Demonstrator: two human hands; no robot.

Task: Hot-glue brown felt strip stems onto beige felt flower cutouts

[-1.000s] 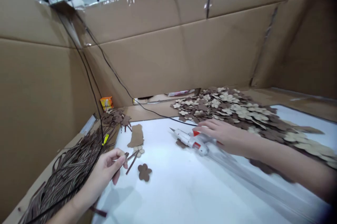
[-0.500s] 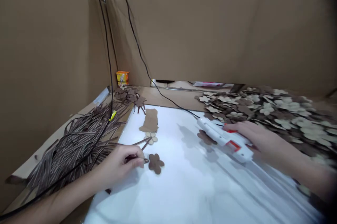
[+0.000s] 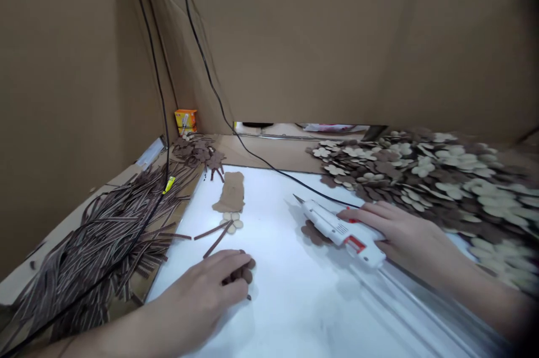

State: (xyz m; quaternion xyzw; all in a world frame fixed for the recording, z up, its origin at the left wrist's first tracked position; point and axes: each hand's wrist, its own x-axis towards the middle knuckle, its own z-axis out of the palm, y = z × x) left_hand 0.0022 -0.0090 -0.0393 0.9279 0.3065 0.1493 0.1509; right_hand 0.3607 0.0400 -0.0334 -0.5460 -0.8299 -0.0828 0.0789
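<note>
My left hand [image 3: 206, 290] is closed over a dark brown flower cut-out [image 3: 246, 275] on the white board. Its fingers hide most of the petals, and a small dark strip end shows below them. My right hand [image 3: 400, 232] has its fingers around the rear of a white hot glue gun [image 3: 332, 223] with red parts, its nozzle pointing to the upper left. Under the gun, another brown flower [image 3: 312, 233] lies partly covered. Above my left hand are a cream flower [image 3: 232, 222] and two brown strips [image 3: 217, 241].
Many brown strips [image 3: 126, 217] are heaped at left. A big pile of brown and cream flowers [image 3: 421, 173] spreads at right. A cardboard scrap [image 3: 231, 192] lies on the white board [image 3: 278, 313]. Black cables [image 3: 206, 72] hang down; an orange box [image 3: 186, 121] stands in the corner between cardboard walls.
My left hand has moved from pinching a small strip beside the brown flower to closing over that flower. The glue gun, still in my right hand, has turned so its nozzle shows.
</note>
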